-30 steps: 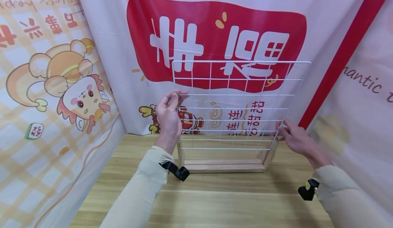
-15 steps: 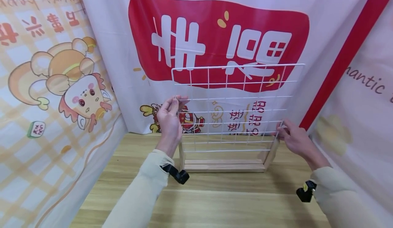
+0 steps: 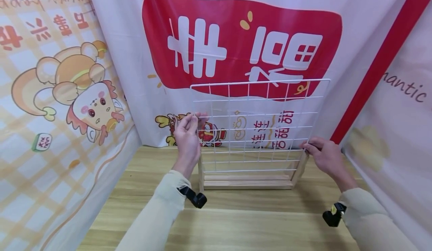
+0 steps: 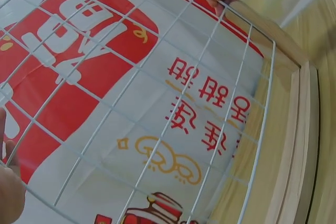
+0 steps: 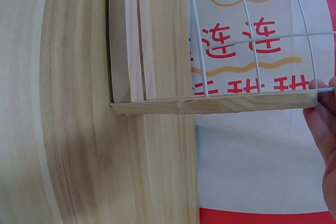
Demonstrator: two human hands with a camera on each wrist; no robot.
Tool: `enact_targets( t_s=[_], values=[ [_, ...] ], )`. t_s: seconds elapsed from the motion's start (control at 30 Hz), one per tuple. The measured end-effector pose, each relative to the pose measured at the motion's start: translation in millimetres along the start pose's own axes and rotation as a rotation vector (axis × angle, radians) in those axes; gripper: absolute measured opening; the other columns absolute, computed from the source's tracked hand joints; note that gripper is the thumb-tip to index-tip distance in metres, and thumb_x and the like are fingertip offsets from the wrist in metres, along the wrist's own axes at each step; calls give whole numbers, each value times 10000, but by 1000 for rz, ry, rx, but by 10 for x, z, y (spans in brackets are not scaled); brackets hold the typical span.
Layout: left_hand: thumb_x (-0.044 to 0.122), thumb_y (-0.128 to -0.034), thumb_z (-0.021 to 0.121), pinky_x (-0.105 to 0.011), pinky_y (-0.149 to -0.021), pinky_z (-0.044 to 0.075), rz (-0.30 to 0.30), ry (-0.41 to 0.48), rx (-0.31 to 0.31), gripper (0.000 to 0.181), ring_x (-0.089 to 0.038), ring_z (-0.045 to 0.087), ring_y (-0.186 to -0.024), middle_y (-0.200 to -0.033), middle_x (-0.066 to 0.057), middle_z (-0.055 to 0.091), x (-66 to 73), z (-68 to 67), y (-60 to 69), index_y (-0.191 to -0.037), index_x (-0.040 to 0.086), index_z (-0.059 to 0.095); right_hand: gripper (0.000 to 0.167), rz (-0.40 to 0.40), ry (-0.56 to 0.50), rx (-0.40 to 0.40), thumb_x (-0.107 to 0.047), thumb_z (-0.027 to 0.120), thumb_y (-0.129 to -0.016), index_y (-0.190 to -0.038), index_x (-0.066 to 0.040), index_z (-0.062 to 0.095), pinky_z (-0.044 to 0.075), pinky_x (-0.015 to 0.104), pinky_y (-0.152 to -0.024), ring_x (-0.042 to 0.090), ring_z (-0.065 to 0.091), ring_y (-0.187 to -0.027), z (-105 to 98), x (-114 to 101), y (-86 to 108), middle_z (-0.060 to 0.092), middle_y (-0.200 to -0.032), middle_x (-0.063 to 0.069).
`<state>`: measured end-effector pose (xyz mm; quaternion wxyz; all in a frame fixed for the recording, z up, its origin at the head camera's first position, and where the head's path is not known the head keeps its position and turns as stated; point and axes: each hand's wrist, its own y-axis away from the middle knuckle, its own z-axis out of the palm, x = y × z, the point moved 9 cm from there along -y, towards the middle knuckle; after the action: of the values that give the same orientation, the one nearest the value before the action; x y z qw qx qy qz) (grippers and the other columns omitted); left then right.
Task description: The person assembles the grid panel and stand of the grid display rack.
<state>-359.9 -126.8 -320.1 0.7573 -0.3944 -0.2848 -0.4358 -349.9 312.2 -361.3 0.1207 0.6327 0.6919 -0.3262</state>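
A white wire grid panel stands upright in a light wooden stand, lower part between its two side posts. The stand's base has a lengthwise groove, and the panel's bottom wire is above it. My left hand pinches the panel's left edge between thumb and fingers, above the left post. At the opposite edge, my right hand pinches the grid's side wire at the top of the right post. In the right wrist view, fingertips touch the post's end.
The stand rests on a wood-grain table near its back edge. Behind it hangs a white cloth with a red printed patch. Printed cloths also line the left and right sides. A black camera mount is on each wrist.
Both hands have lowered the grid panel; its top edge now sits lower against the backdrop, while the stand stays put. The right hand has come down to the post's top.
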Motion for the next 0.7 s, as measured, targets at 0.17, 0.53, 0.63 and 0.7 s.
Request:
enact_targets(
  t_s=[0.17,0.53,0.63,0.7],
  values=[
    [142,-1066,636,-344,-1062,618,26,-187,-2,216,-178,805,-1009,-1194,-123,800,22,-132,19,-1230,29,720,192,24,27,-2,-187,663,-1061,-1142,-77,797,450,250,-592,278,595,-855,33,38,-7,794,-1054,186],
    [168,-1017,721,-234,-941,644,37,-384,-11,234,-98,806,-947,-1174,-193,794,-9,-271,42,-1215,50,763,286,91,-10,-7,-250,704,-1040,-1193,-26,793,490,254,-609,272,599,-865,68,135,24,797,-1104,223],
    [153,-1007,733,-263,-942,650,27,-410,-8,230,-96,806,-944,-1165,-177,800,-48,-301,57,-1203,38,766,332,106,-33,24,-306,703,-1041,-1195,-27,797,488,234,-594,233,602,-848,50,144,28,804,-1090,214],
    [152,-1006,733,-257,-921,656,3,-437,-11,226,-121,806,-971,-1173,-169,801,-102,-317,75,-1204,50,770,343,117,-44,44,-324,701,-1041,-1194,-32,799,498,217,-592,216,606,-841,30,153,40,807,-1077,206]
  ],
)
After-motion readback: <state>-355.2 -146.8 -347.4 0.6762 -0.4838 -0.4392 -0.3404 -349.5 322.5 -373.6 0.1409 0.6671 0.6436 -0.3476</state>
